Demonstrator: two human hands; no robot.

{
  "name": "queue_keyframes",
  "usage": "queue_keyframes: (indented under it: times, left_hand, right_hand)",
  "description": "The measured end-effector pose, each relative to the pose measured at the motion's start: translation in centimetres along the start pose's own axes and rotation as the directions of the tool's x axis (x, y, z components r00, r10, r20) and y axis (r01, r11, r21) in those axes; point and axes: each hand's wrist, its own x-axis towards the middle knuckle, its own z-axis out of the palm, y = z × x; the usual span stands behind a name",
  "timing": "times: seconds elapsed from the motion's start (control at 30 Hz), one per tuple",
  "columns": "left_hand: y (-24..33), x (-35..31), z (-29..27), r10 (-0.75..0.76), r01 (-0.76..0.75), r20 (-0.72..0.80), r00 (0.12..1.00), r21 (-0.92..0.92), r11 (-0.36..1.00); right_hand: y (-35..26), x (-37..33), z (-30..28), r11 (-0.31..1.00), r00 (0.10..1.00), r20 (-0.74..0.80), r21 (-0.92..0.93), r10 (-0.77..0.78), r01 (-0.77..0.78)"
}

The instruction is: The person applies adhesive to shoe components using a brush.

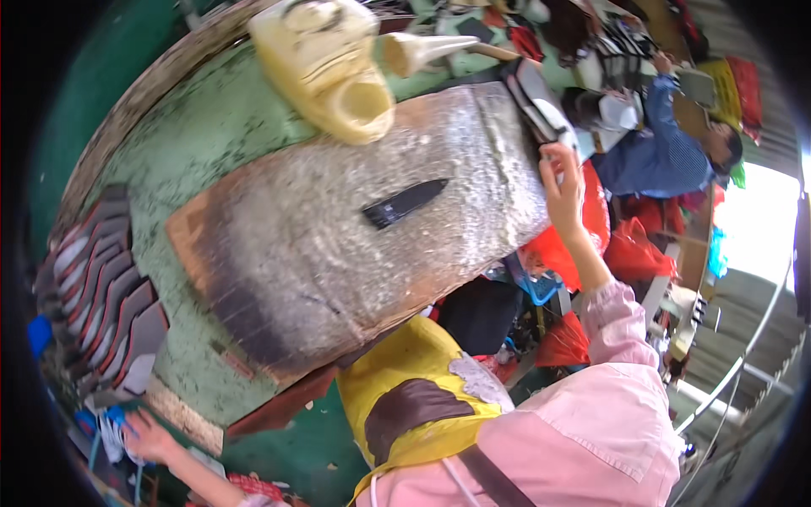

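Our right hand [561, 182] reaches up to the far right edge of the board [355, 245], where a shoe sole [537, 100] lies half over that edge. The fingers curl around the near end of the sole, thumb side toward us, so we have at least a light hold on it; how tightly they close we cannot tell, since the sole hides the fingertips.

The sole's long axis runs from far left to near right, almost in line with our raised forearm. It lies directly ahead of the right hand and touching it.

Our left hand [145, 437] is well apart, low at the near left. It rests by white and blue items past the table edge, fingers loosely spread. Whether it grips anything we cannot tell.

So the right hand is by far the nearer one to the sole.

A dark blade [405, 203] lies on the middle of the board, pointing toward the far right, apart from both hands. A yellow jug [325, 63] stands at the far side of the board. A stack of soles [106, 287] sits at the left, nearer our left hand.
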Motion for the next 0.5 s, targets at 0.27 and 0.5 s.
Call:
queue_keyframes:
  times: [0.27,0.5]
  left_hand:
    - [-3.9,-15.8,5.5,0.162,-0.343,0.636,0.754,0.171,0.923]
    - [-7.3,-26.8,8.4,-0.232,-0.155,0.733,0.639,0.419,0.895]
  right_hand:
    - [13.2,5.1,-1.3,0.896,0.867,0.265,0.027,0.422,-0.444]
    - [5.5,3.3,-1.6,0.991,0.991,0.120,0.115,0.052,-0.066]
